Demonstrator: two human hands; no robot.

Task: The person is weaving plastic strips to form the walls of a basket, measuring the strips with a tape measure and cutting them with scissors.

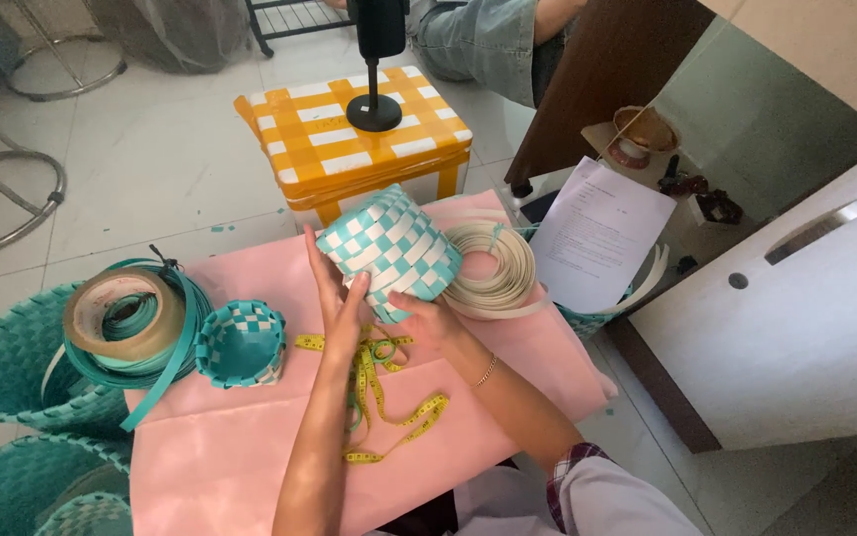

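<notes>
While both hands, left (334, 298) and right (426, 320), grip a woven basket (389, 248), pink paper (250, 437) covers the surface over a white tiled floor (160, 169).

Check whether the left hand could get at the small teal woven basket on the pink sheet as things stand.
Probably yes: the small teal basket sits open on the pink sheet, just left of the left hand, nothing between. But that hand is holding the checkered basket together with the right hand.

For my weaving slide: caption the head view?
Both hands, left hand and right hand, hold a teal-and-white woven basket over a pink sheet.
</notes>
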